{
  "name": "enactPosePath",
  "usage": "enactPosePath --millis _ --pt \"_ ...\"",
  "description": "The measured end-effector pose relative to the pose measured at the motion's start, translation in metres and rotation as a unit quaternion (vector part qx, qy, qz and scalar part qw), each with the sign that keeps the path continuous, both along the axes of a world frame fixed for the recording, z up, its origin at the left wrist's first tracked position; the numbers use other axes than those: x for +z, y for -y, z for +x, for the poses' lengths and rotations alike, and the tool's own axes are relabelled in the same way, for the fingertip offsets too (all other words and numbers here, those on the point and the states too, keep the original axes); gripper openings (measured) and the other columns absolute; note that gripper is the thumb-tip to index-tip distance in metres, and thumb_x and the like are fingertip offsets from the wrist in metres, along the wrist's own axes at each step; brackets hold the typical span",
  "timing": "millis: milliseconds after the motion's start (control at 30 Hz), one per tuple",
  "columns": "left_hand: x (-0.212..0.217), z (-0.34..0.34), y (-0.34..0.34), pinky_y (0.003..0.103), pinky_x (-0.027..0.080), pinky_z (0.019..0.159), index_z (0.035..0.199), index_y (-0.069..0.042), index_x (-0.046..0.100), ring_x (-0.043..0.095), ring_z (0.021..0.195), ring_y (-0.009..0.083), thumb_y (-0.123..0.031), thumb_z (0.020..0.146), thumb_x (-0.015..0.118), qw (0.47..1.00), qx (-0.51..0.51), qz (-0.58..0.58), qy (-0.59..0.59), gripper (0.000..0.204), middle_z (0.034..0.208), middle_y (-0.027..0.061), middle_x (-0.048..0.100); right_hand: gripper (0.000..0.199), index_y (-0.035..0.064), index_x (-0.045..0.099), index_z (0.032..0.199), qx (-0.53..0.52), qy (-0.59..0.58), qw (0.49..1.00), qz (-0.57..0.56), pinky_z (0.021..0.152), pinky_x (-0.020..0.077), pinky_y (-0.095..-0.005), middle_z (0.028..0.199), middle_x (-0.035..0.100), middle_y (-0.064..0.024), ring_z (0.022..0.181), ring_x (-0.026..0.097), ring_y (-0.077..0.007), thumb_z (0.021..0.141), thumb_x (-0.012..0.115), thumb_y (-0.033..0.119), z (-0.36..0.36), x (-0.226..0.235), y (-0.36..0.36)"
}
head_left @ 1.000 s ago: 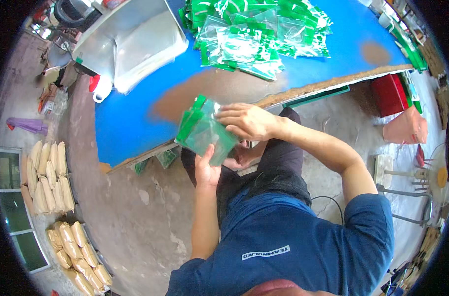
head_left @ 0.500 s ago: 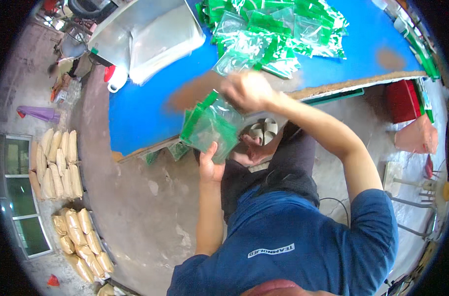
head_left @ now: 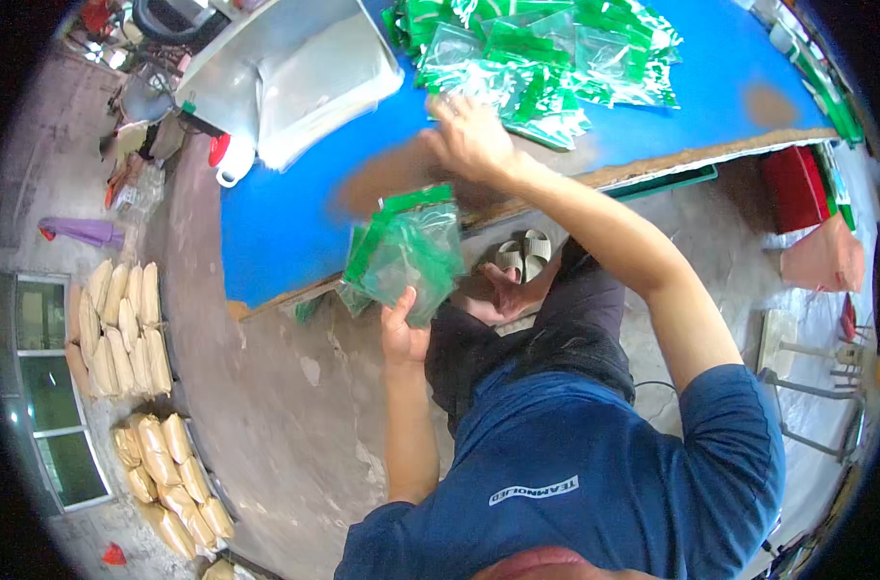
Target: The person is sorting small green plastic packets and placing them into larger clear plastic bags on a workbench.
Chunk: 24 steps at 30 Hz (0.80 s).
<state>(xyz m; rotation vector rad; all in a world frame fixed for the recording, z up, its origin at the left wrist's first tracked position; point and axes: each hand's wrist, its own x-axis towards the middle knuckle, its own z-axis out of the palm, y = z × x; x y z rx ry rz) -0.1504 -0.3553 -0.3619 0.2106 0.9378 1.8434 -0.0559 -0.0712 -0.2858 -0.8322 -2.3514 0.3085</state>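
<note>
My left hand (head_left: 403, 329) is closed on a fanned stack of clear plastic bags (head_left: 408, 253) with green borders, thumb on top, just off the table's near edge. My right hand (head_left: 474, 143) is over the table beside the near edge of a heap of similar green and clear bags (head_left: 556, 63). Its fingers look apart and slightly blurred, and I see nothing in them. The heap covers the far middle of the blue table (head_left: 295, 237).
A metal tray (head_left: 329, 92) with clear sheets in it stands at the table's far left, beside a white jar with a red lid (head_left: 235, 162). Tan sacks (head_left: 121, 329) are stacked on the left. A red box (head_left: 794, 188) and a pink bin (head_left: 825, 256) stand at right.
My right hand has moved away from the held stack, up and left toward the heap, and its fingers have spread. A bag on the held stack now lies straighter at its top.
</note>
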Motion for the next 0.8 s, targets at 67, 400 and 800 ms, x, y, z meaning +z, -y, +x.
enactPosePath --millis 67,400,800 --pt "-0.003 0.003 0.005 0.045 0.040 0.111 0.139 -0.004 0.046 0.052 0.126 0.0281 -0.001 0.089 0.062 0.998 -0.010 0.021 0.057 0.052 0.136 0.0106 0.055 0.061 -0.0037 0.055 0.124 -0.183 0.119 0.966 0.141 0.103 0.0367 -0.0562 0.125 0.056 -0.0279 0.121 0.048 -0.0472 0.096 0.049 0.050 0.002 -0.025 -0.026" --pt "-0.001 0.010 -0.010 0.047 0.039 0.112 0.138 -0.002 0.045 0.053 0.124 0.0302 -0.005 0.089 0.063 0.999 -0.030 0.024 0.036 0.052 0.135 0.0119 0.055 0.049 0.0012 0.062 0.099 0.141 -0.139 0.979 -0.053 0.081 0.0475 -0.0504 0.097 0.061 -0.0230 0.095 0.060 -0.0420 0.097 0.051 0.049 0.021 -0.005 0.028" --pt "-0.020 0.002 0.037 0.050 0.036 0.114 0.141 -0.004 0.046 0.051 0.128 0.0303 -0.011 0.090 0.061 0.999 -0.023 -0.001 0.049 0.053 0.138 0.0121 0.055 0.051 -0.0020 0.054 0.114 0.289 0.051 0.955 0.053 0.089 0.0488 -0.0422 0.107 0.057 -0.0211 0.103 0.057 -0.0385 0.084 0.073 0.036 0.061 -0.025 0.055"
